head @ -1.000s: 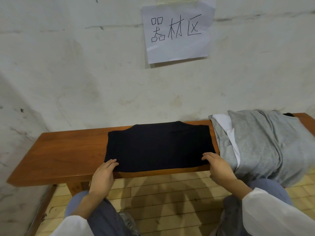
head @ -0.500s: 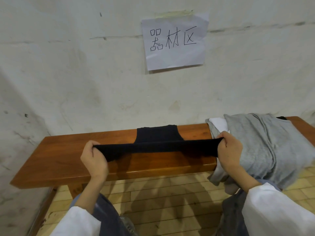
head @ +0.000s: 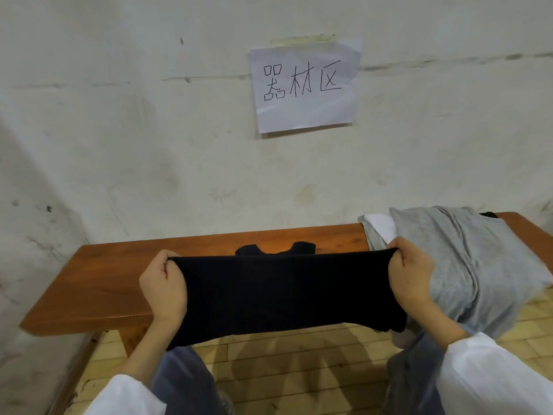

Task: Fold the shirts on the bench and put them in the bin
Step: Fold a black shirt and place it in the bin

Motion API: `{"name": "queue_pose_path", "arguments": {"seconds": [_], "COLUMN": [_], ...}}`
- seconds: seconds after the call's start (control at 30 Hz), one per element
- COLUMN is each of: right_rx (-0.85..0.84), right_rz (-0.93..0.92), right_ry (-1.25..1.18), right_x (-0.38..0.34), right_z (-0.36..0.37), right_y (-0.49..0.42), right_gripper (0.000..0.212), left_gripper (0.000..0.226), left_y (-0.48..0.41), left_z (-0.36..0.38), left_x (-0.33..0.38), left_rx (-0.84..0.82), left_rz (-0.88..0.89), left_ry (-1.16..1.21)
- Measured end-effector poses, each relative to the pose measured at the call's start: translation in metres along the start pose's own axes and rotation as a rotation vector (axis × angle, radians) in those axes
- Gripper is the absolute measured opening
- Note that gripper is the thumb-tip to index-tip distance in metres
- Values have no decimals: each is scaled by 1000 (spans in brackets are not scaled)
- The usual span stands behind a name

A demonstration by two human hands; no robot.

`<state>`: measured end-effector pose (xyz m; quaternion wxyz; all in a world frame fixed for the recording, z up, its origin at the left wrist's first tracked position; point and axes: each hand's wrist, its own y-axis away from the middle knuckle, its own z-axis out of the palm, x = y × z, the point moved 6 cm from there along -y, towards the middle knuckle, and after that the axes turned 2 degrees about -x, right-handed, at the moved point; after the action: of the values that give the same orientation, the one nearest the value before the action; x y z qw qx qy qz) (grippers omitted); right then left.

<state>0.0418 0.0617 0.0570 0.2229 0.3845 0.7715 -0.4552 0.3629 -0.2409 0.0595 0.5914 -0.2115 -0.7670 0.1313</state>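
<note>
Shirt (head: 287, 295) higher between left hand (head: 163, 290), right hand (head: 411, 277); sign (head: 305, 112) "器材区"

The single view comes from a wide-angle camera worn on the person's head. It faces forward and tilts down, square-on to the wall (head: 149, 163), which fills the frame from 9 through 12 to 3 o'clock. A paper sign (head: 305, 85) hangs at about 12 o'clock. The bench (head: 98, 283) crosses the lower middle from 9 to 3 o'clock, close below the lens. Nearest the camera, the left hand (head: 163, 287) at 8 o'clock and the right hand (head: 411, 275) at 4 o'clock grip the black shirt (head: 284, 295) at centre. The floor (head: 299, 369) shows at 6 o'clock, almost straight down.
</note>
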Motion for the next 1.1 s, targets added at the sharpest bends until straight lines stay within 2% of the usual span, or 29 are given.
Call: {"name": "queue_pose_path", "arguments": {"seconds": [0.13,0.37,0.43,0.57,0.63,0.7,0.77,0.83,0.9,0.93,1.0,1.1], "right_rx": [-63,-151,-268,-446,-490,-420,-412,-588,-746,-771,-731,-625], "right_rz": [17,96,98,160,225,206,129,99,82,65,48,160], "right_ry": [54,170,247,450,531,519,385,296,300,321,349,391], "right_x": [10,27,37,64,71,65,47,24,10,9,12,42], "right_z": [21,75,102,152,171,179,185,196,209,216,226,226], "right_y": [-5,-55,-72,-81,-73,-56,-27,12,44,50,42,3], "right_gripper": [23,24,22,22,24,29,34,42,53,55,54,48], "left_gripper": [31,29,28,29,30,30,29,30,46,52,52,28], "left_y": [-5,-57,-71,-84,-78,-67,-50,-23,0,3,-9,-37], "left_z": [17,55,74,109,120,126,143,170,192,198,200,191], "left_x": [-18,-58,-74,-128,-144,-143,-129,-114,-110,-111,-116,-124], "left_rx": [-43,-3,-25,-100,-165,-184,-280,-553,-777,-805,-715,-593], "left_rz": [-14,-110,-173,-415,-469,-362,-56,257,415,402,290,182], "left_ry": [-99,-200,-254,-315,-456,-632,-649,-584,-600,-612,-618,-724]}}
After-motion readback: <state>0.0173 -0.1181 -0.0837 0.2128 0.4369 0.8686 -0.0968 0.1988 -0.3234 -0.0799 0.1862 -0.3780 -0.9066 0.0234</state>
